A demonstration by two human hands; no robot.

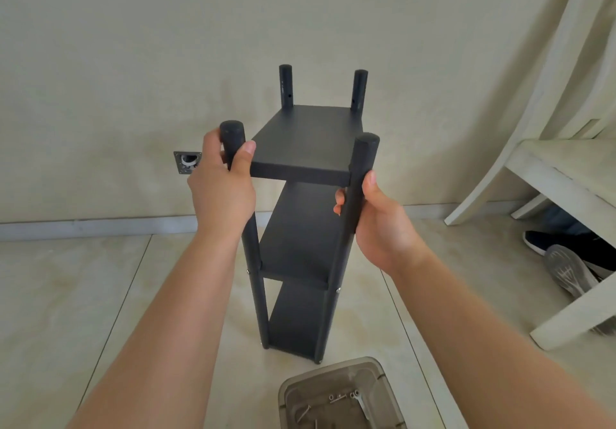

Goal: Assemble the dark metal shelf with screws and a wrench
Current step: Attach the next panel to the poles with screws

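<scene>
A dark metal shelf (pixel 301 215) stands upright on the tiled floor (pixel 83 295) at the centre of the frame, three boards fixed between four round posts whose tops rise above the upper board. The person's left hand (pixel 221 185) grasps the near left post just below its cap, thumb laid against the edge of the top board; the right hand (pixel 376 218) grasps the near right post just under that board. Small silver screw heads show on the near posts at the middle board and at the bottom one. At the lower edge of the frame, just in front of the shelf, a translucent plastic box (pixel 340 395) holds loose screws (pixel 336 398) and a wrench (pixel 361 403). A white wooden chair (pixel 550 168) fills the right side, shoes (pixel 566 268) lying beneath it. A small metal wall plate (pixel 187 162) sits at left.
</scene>
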